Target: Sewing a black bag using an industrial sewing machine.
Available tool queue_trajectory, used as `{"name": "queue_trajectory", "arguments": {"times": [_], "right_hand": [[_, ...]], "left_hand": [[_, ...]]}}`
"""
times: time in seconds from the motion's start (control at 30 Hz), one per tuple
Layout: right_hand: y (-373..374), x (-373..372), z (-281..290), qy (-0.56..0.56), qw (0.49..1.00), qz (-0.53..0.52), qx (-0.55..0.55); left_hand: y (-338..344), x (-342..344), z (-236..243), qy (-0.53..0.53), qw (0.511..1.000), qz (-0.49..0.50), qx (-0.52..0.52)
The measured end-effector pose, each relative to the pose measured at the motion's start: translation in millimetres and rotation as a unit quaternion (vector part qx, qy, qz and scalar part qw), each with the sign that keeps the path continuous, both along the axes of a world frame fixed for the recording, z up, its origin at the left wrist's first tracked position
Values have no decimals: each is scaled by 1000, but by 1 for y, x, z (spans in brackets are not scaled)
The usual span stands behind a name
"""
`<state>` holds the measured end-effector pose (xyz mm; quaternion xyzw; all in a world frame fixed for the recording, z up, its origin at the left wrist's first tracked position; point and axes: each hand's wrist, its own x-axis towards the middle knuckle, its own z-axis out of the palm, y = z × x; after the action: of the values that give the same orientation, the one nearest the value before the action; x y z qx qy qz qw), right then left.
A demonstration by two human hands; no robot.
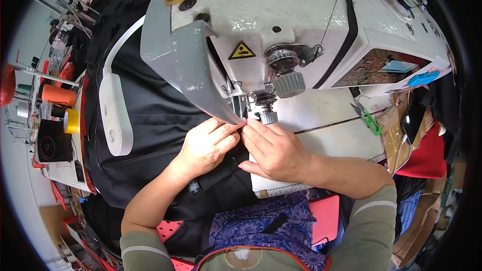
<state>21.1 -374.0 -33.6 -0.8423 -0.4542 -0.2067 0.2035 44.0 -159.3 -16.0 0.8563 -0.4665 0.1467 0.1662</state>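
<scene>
A white sewing machine [251, 25] with a grey front cover [186, 65] stands in front of me. My left hand [208, 145] rests over black fabric [155, 120], its fingers curled and pinched together just below the machine's needle area. From the other side, my right hand [273, 151] brings its thumb and fingers to the same spot, fingertips meeting those of the left. Whatever lies between the fingertips is too small or hidden to make out. Right beside the fingers is a knurled metal knob [269, 118] under a spring.
A white lamp [115, 115] on a bent arm stands at the left. Green-handled thread snips [370, 122] lie on the machine bed [341, 140] at right. Thread cones [57, 95] and yellow tape [71, 121] sit at far left. Red fabric [427, 155] is at right.
</scene>
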Motion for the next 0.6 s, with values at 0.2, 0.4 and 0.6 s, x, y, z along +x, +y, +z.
{"name": "queue_trajectory", "arguments": {"times": [0.2, 0.4, 0.6], "right_hand": [[0, -6, -10, -51, 998, 28, -7], [-1, -7, -7, -64, 998, 13, -18], [-1, -4, -4, -12, 1000, 2, -9]], "left_hand": [[3, 0, -8, 25, 999, -9, -45], [6, 2, -9, 41, 996, -10, -84], [5, 9, -4, 60, 994, -21, -93]]}}
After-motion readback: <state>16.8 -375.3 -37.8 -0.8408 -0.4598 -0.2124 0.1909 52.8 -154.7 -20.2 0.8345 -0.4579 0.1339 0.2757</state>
